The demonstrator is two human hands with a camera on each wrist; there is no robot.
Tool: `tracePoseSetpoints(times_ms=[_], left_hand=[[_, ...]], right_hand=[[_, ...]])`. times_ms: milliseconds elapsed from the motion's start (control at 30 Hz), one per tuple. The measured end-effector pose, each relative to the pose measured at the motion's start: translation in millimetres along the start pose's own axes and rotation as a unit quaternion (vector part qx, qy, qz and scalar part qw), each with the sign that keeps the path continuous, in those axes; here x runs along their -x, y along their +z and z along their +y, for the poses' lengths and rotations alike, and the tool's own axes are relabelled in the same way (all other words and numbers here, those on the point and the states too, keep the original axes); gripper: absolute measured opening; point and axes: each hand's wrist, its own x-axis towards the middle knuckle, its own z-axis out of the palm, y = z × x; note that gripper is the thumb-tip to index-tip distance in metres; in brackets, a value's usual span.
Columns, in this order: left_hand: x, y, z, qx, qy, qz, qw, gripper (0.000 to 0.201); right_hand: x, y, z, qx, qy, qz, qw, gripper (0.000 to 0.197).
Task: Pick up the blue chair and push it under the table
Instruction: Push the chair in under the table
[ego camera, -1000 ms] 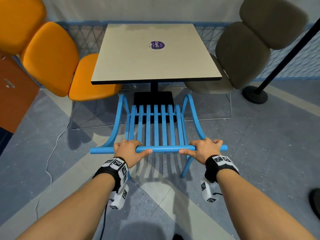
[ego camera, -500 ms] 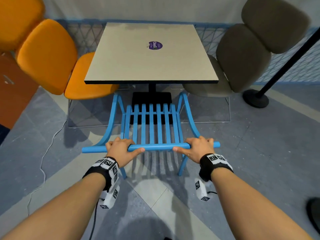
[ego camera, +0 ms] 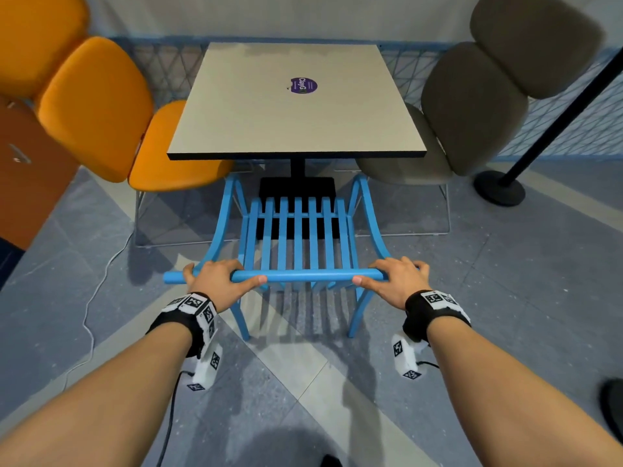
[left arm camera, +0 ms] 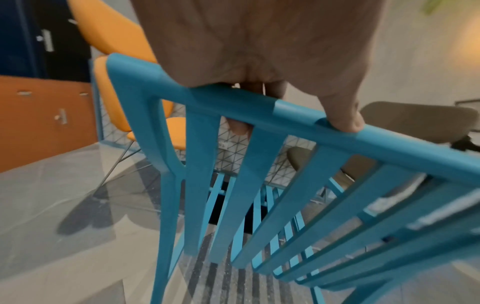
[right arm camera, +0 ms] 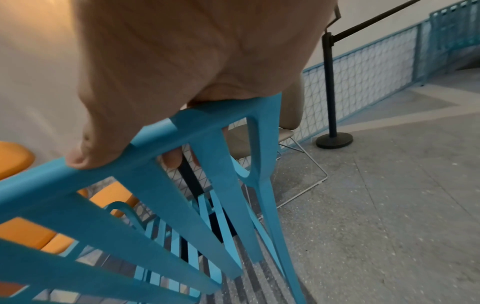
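Note:
The blue slatted chair (ego camera: 296,230) faces a square beige table (ego camera: 296,106), its seat front close to the table's near edge. My left hand (ego camera: 219,278) grips the left part of the chair's top rail (ego camera: 303,275), fingers curled over it and thumb along the near side. My right hand (ego camera: 394,276) grips the right part the same way. In the left wrist view the left hand (left arm camera: 259,61) wraps the blue rail (left arm camera: 298,115), a fingertip showing between the slats. In the right wrist view the right hand (right arm camera: 182,72) wraps the rail (right arm camera: 155,148) near its corner.
An orange padded chair (ego camera: 101,109) stands left of the table, a grey padded chair (ego camera: 472,106) right of it. The table's black base (ego camera: 296,190) lies under the top. A black stanchion base (ego camera: 499,187) sits at right, a white cable (ego camera: 91,298) trails on the floor at left.
The chair has moved forward toward the table with both hands still gripping the top rail; the seat front now lies nearer the table's edge and base.

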Motion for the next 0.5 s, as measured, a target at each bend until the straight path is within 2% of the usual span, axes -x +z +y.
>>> tracePoseSetpoints(times_ms=[100,300,500], left_hand=[[4,5,-1,0.041,0.012,0.014,0.999,0.071],[6,10,-14,0.028,0.048,0.03,0.998,0.058],[-11,4,-16,0.03,0.054,0.016,0.998,0.061]], right_hand=[[1,0,6,-0.002,-0.002,0.0,1.0,0.074],[1,9,4,-0.008,0.004,0.023,1.0,0.071],[-6,3,-1,-0.018,0.006,0.018,1.0,0.072]])
